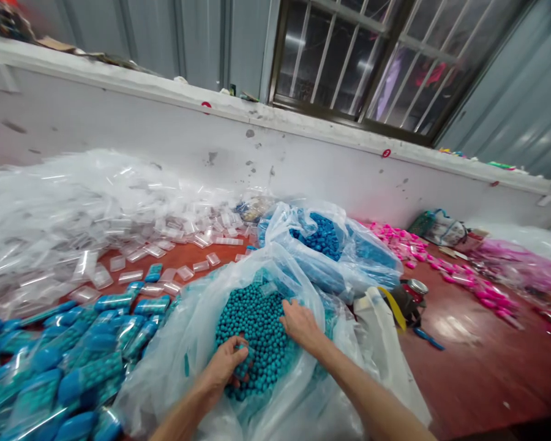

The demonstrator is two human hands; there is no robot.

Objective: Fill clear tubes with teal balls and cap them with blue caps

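Observation:
A large translucent plastic bag [197,312] stands open in front of me, filled with round teal beads [269,340]. At the lower left of the beads, my left hand [232,362] is closed around a small clear box [244,366] with teal beads showing in it. My right hand [302,324] reaches over the right side of the beads with its fingers bent together; what lies in them, if anything, is hidden. Another small clear piece [269,288] rests on the beads near the back of the bag.
Filled teal-and-blue packs [87,355] are heaped at left. Behind them lie many empty clear boxes [133,257]. A second bag [294,245] holds blue pieces [319,236]. Pink pieces [482,285], a dark jar-like item [413,300] and a blue tool [428,339] lie right on the red table [477,367].

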